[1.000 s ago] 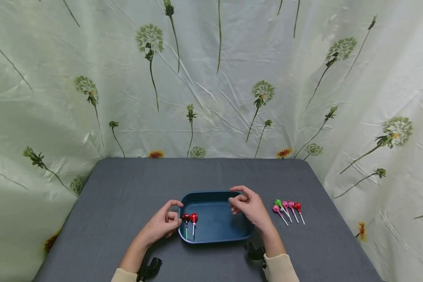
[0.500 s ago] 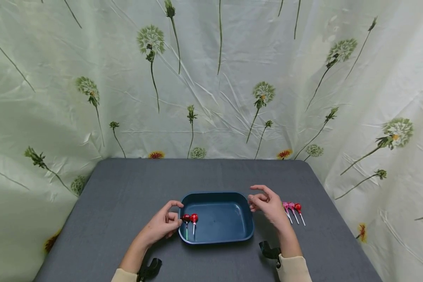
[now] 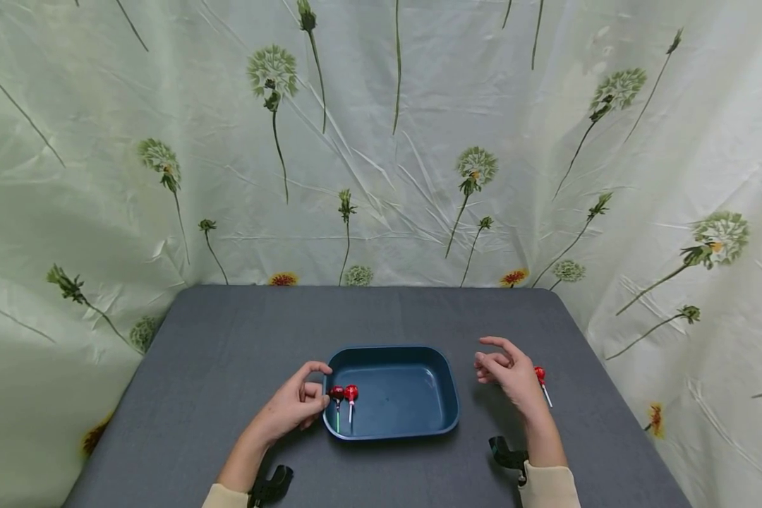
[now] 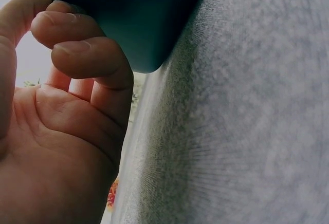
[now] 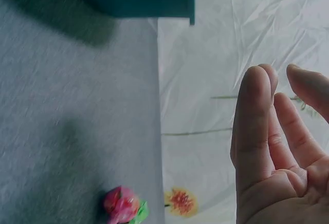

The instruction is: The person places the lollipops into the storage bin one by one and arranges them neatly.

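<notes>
A blue rectangular tray (image 3: 396, 427) lies on the grey table. Inside its left end are two lollipops: a dark red one (image 3: 337, 393) and a bright red one (image 3: 351, 392). My left hand (image 3: 294, 401) grips the tray's left wall, curled fingers (image 4: 82, 54) against it in the left wrist view. Right of the tray, my right hand (image 3: 511, 374) hovers above the table, fingers loosely bent and holding nothing. Behind it a red lollipop (image 3: 540, 374) shows; the others there are hidden in the head view. A pink lollipop (image 5: 122, 204) and a green one (image 5: 141, 212) appear in the right wrist view.
The grey tabletop (image 3: 381, 310) reaches back to a pale curtain (image 3: 381, 141) printed with dandelions, which also hangs along both sides. Dark wrist mounts (image 3: 271, 485) sit below both hands.
My right hand has moved right, from over the tray's right end toward the lollipops on the table, covering most of them from view. My left hand and the tray stay put.
</notes>
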`<state>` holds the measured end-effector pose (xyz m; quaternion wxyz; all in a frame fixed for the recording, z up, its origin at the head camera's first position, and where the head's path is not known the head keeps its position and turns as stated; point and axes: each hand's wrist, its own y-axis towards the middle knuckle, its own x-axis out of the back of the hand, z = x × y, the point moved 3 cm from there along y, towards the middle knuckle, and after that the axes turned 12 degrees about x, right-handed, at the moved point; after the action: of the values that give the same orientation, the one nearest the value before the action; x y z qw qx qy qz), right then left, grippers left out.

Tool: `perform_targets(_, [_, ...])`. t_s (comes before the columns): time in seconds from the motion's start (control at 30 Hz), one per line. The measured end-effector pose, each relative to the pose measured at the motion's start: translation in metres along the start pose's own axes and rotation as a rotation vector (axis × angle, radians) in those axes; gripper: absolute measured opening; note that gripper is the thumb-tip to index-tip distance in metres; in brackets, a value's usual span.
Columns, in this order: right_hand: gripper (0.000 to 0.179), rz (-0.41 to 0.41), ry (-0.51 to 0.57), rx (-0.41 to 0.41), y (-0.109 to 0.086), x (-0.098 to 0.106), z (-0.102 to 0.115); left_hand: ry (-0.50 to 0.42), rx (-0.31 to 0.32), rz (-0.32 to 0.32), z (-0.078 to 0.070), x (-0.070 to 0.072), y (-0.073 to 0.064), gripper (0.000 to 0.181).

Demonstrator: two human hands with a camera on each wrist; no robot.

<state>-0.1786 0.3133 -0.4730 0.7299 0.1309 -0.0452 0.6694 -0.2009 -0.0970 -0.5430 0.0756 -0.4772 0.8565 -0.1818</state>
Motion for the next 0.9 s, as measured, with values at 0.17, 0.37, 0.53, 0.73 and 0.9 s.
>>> perform_targets(0.17, [0.048,-0.019,0.013,-0.021,-0.001,0.008,-0.009,0.002,-0.004,-0.002,0.000,0.000,0.000,0.054])
perform_targets(0.37, [0.048,-0.033,0.015,-0.021,-0.002,0.016,-0.018,0.024,-0.014,-0.023,-0.001,-0.001,0.000,0.055])
perform_targets(0.53, [0.050,-0.056,-0.010,-0.020,-0.004,0.024,-0.023,0.041,-0.025,-0.030,0.000,-0.001,-0.002,0.053])
perform_targets(0.73, [0.052,-0.074,-0.064,-0.028,-0.004,0.036,-0.031,0.049,-0.027,-0.040,-0.001,-0.001,-0.002,0.050])
perform_targets(0.9, [0.053,-0.069,-0.097,-0.046,-0.006,0.044,-0.038,0.047,-0.012,-0.046,-0.002,-0.002,-0.002,0.051])
